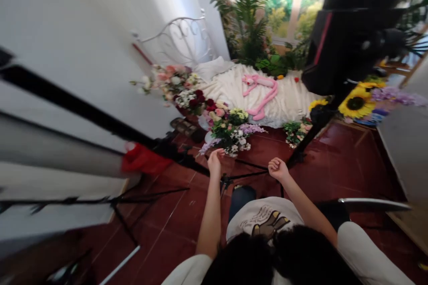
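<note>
My left hand [216, 158] is raised low in front of me, fingers bent and apart, with nothing seen in it. Just beyond it are white and purple flowers [239, 136] at the foot of a bed. My right hand [277, 168] is curled near a black stand leg [301, 149]; whether its fingers hold anything small cannot be made out. Between and beyond the hands, a pink plush toy [264, 82] lies on the cream bed cover [224, 84].
A large black device [351, 40] on a stand looms at the upper right. A black pole [76, 104] slants across the left, near a red cloth [143, 160]. Sunflowers [357, 101] are at the right, a palm plant [249, 18] behind the bed.
</note>
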Tool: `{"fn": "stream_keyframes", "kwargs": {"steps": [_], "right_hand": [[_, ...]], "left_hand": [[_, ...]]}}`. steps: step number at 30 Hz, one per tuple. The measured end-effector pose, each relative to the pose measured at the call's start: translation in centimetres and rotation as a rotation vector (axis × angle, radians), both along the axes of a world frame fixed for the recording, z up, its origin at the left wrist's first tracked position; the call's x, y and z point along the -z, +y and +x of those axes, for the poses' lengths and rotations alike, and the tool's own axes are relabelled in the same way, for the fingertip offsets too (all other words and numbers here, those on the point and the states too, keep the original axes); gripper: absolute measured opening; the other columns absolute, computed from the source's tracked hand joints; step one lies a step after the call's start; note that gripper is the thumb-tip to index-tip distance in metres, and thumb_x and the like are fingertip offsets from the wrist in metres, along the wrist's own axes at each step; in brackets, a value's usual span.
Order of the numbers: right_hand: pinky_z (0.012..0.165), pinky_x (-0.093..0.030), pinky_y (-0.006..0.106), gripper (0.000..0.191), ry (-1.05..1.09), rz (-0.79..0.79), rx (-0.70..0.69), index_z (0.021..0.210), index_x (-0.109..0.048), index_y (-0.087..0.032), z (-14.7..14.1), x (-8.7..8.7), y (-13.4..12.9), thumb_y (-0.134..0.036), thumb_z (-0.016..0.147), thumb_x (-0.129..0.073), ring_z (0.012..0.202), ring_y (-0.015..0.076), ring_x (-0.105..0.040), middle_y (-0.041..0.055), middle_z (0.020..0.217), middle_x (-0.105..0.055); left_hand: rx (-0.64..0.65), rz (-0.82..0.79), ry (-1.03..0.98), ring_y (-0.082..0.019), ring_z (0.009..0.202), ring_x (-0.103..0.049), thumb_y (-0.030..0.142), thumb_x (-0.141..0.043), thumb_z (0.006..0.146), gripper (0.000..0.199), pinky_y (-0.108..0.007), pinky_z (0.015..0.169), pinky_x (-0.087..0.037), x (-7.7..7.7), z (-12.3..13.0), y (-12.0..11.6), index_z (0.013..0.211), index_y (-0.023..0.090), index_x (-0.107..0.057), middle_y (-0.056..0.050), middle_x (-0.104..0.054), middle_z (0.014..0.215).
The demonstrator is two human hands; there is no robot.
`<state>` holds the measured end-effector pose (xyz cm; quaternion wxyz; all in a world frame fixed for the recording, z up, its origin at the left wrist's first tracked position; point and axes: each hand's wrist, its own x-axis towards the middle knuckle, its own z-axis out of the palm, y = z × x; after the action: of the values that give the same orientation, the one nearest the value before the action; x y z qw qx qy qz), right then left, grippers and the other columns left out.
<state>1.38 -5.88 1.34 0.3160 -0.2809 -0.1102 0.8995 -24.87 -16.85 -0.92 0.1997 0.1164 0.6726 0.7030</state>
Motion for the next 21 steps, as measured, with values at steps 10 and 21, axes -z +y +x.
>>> {"fn": "stream_keyframes", "kwargs": {"steps": [10, 21], "right_hand": [[0.039, -0.024, 0.016, 0.033, 0.082, -0.107, -0.529, 0.059, -0.020, -0.021, -14.6, -4.3, -2.7, -0.006, 0.080, -0.039, 0.038, 0.0077, -0.024, -0.0071, 0.045, -0.023], [0.047, -0.041, 0.017, 0.008, -0.371, 0.766, -1.127, 0.087, -0.053, -0.018, -30.2, -8.4, -4.9, -0.017, 0.087, -0.046, 0.049, 0.0077, -0.051, -0.0001, 0.066, -0.062]], "left_hand": [[-0.274, 0.056, 0.186, -0.015, 0.069, -0.062, 0.051, -0.044, 0.087, 0.044, -0.029, 0.071, -0.051, -4.5, -3.9, -9.3, 0.074, 0.014, -0.065, -0.007, -0.067, 0.076], [-0.569, 0.216, 0.236, -0.018, 0.094, -0.063, 0.061, -0.042, 0.087, 0.050, -0.030, 0.088, -0.047, -6.4, -7.3, -6.7, 0.091, 0.017, -0.064, -0.009, -0.068, 0.095]]}}
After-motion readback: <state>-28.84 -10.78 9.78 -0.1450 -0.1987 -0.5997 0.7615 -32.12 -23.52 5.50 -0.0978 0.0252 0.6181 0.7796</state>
